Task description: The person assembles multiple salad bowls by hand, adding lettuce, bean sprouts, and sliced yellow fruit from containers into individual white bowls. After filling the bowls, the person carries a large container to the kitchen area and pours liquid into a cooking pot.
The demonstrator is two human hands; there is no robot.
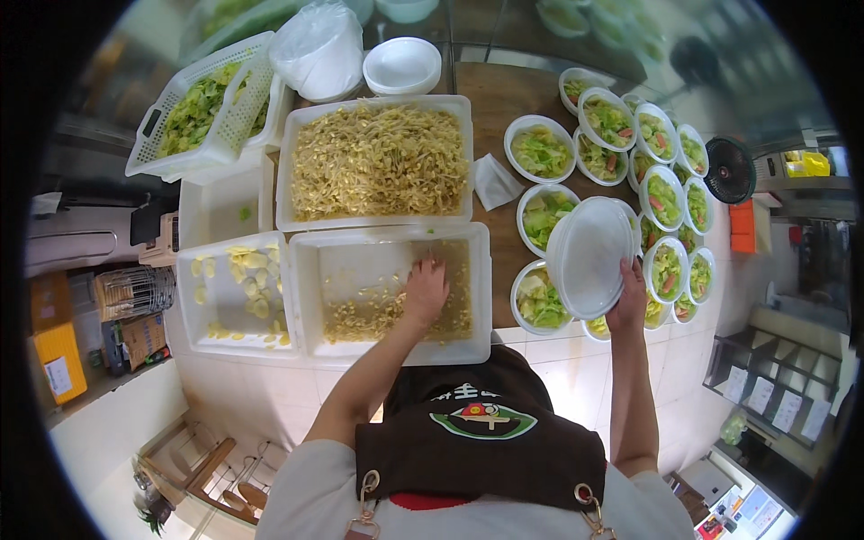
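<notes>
1. The left hand [425, 290] reaches into a white rectangular tub [389, 292], its fingers curled down and bunched on the yellow noodle strands [378, 313] that lie thinly over the tub's bottom; whether it has any pinched I cannot tell.
2. The right hand [629, 301] grips the lower edge of a stack of empty white plastic bowls [589, 255], tilted so the open side faces up and left, fingers wrapped behind it.
3. Just beyond the near tub sits a second white tub [374, 162] heaped full with the same yellow noodles.
4. To the left of the near tub, another white tray [236, 297] holds scattered pale yellow slices.
5. Behind that tray a perforated white basket [202, 108] carries chopped green cabbage.
6. Under and around the held stack, many filled bowls [621, 153] of green vegetables stand close together on the brown table [499, 99]; some toward the right carry pinkish-red pieces too.
7. Near the far edge, a small stack of white dishes [401, 65] rests beside a white plastic bag [319, 49].
8. A small black fan [728, 170] stands right of the bowls.
</notes>
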